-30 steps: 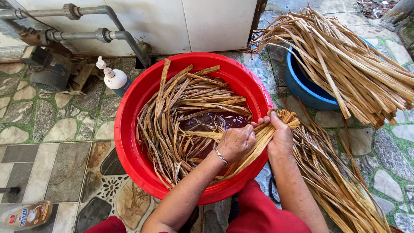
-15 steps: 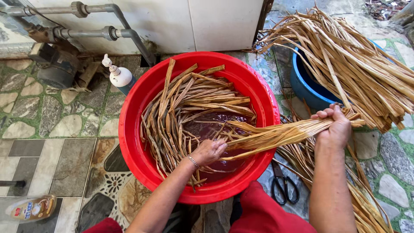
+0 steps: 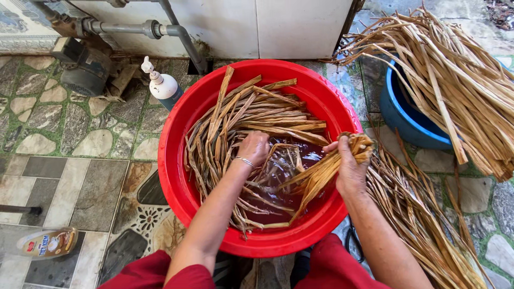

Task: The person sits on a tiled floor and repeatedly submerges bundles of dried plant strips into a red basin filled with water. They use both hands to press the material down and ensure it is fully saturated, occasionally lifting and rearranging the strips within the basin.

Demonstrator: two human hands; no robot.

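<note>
Feed looks bright, I read it as soft, even daylight with no hard-edged shadows. Only faint shade under the rim of the red basin (image 3: 176, 160) and under the dry strips piled over the blue tub (image 3: 407, 120). I see mild glare on the dark water (image 3: 278, 176) inside the basin, broken by reflections. White wall panel (image 3: 300, 27) up top runs close to blown out. Focus is sharp across the centre; hands (image 3: 254, 147) show no motion blur. I notice wide-angle stretch at the edges: floor tiles (image 3: 59, 187) and the pipe (image 3: 128, 27) bow slightly. Colours saturated, noise low.
</note>
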